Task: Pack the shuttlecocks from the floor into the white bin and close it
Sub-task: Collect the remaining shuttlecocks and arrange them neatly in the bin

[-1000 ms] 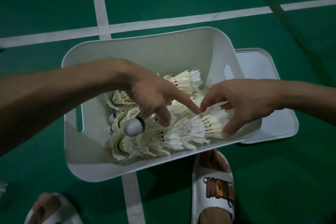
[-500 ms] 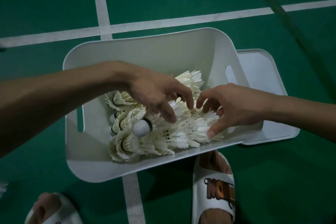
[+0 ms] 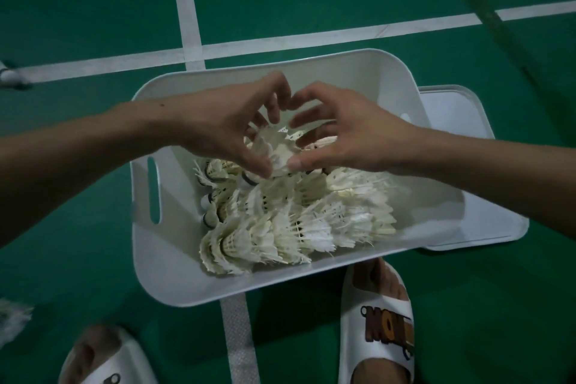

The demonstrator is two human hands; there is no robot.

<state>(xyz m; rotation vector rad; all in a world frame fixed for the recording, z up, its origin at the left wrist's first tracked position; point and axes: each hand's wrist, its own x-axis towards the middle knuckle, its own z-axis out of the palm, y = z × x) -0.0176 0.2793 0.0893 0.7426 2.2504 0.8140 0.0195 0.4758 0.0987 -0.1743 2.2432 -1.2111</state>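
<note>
Head camera is looking down on both hands meeting above the far half of the white plastic bin (image 3: 174, 262). The left hand (image 3: 224, 131) and the right hand (image 3: 343, 140) are cupping one white feather shuttlecock (image 3: 279, 151) between them. Thumbs are underneath and curled fingers over the top, so both hands are gripping it, lightly by the look of it, probably because the feather skirt crushes easily. They seem to be holding it over the rows to nest it into a stack rather than dropping it loose.

Just below the hands, the pile of white feather shuttlecocks (image 3: 296, 221) is lying in sideways stacks inside the bin, cork tips pointing toward the left-hand side. That arrangement is likely saving room so the cover can shut. Beyond the right wrist, the flat white plastic lid (image 3: 461, 121) is lying on the green court floor (image 3: 467, 305), one edge hidden by the bin's side, within easy reach for closing.

Well out from the left forearm, a blurred white shuttlecock (image 3: 11, 318) is lying on the floor at the frame edge. Another small white thing (image 3: 7, 76) farther up is too unclear to name. Packing is therefore looking unfinished.
</note>
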